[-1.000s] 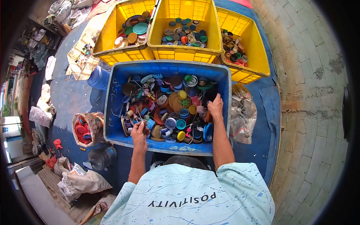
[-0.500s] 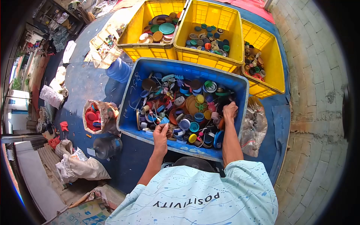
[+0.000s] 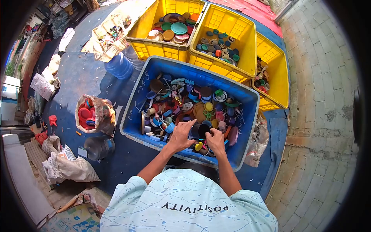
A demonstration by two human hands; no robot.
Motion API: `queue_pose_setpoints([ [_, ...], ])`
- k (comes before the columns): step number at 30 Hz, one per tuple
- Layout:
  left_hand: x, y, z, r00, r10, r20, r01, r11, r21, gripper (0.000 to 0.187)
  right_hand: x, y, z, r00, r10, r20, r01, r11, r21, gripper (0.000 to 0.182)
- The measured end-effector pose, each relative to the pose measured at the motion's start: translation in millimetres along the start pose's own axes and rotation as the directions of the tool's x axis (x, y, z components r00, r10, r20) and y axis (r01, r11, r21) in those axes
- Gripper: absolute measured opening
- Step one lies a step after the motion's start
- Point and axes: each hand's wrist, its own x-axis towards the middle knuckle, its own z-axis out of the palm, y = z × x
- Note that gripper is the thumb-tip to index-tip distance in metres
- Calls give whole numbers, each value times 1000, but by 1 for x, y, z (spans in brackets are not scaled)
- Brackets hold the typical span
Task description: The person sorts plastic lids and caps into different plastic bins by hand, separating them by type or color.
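Note:
My right hand [image 3: 216,141] grips the rim of a black cup-shaped plastic piece [image 3: 198,131], its dark opening facing partly toward me. To the left of that piece is my left hand [image 3: 181,137], thumb and fingers spread apart with nothing between them. Both hands are over the near part of a blue crate [image 3: 247,127]. Mixed plastic caps and lids fill its bottom, among them a yellow cap [image 3: 208,106], a green flower-shaped piece [image 3: 209,115] and a pink round lid [image 3: 233,135]. White pump tubes lie among them.
Beyond the blue crate stand yellow crates [image 3: 226,69] holding sorted lids and caps. To the left are a sack with red lids [image 3: 101,120], a clear water jug [image 3: 99,147], a blue jug [image 3: 119,66] and a basket [image 3: 104,50]. A block wall [image 3: 317,116] runs along the right.
My right hand has moved left from the crate's right side, now bringing the black cup-shaped piece to the middle. My left hand has moved right and its fingers have spread. The view has turned slightly.

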Motion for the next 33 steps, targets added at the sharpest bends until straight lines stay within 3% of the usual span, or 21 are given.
queue_pose_setpoints([
  [4, 1, -7, 0, 1000, 8, -7, -8, 999, 39, 83, 0, -6, 13, 999, -50, 5, 50, 999, -14, 26],
  [9, -3, -13, -14, 998, -16, -54, 15, 999, -29, 75, 4, -19, 19, 987, -30, 157, 16, 996, 87, 27],
  [14, -12, -27, -29, 987, -86, -134, 71, 991, -115, 71, 11, -31, 32, 947, -31, 319, -99, 918, 383, 32],
  [17, -18, -38, -39, 961, -194, -197, 156, 969, -191, 66, 29, -38, 40, 947, -24, 322, -166, 819, 550, 35],
  [18, -19, -39, -44, 939, -301, -167, 229, 908, -351, 66, 36, -41, 42, 949, -10, 315, -190, 778, 599, 36],
  [20, -22, -42, -55, 873, -485, -54, 346, 695, -630, 64, 65, -27, 63, 981, -34, 191, -47, 915, 401, 30],
  [22, -21, -42, -65, 815, -580, 17, 320, 424, -847, 60, 94, -20, 77, 983, -161, 83, 147, 977, 155, 27],
  [24, -27, -57, -66, 734, -676, 71, 325, 257, -910, 56, 123, -18, 90, 963, -268, 31, 265, 962, 70, 22],
  [26, -29, -60, -76, 714, -693, 97, 315, 195, -929, 52, 164, 1, 118, 897, -443, -6, 441, 894, -75, 21],
  [27, -31, -62, -79, 706, -702, 98, 308, 179, -935, 51, 177, 1, 127, 925, -375, 54, 378, 922, -79, 21],
  [30, -37, -61, -89, 677, -731, 81, 295, 170, -940, 50, 208, -4, 148, 861, -501, 89, 506, 825, -253, 24],
  [33, -48, -64, -94, 646, -760, 78, 310, 168, -936, 51, 217, -19, 157, 913, -360, 191, 408, 824, -393, 32],
])
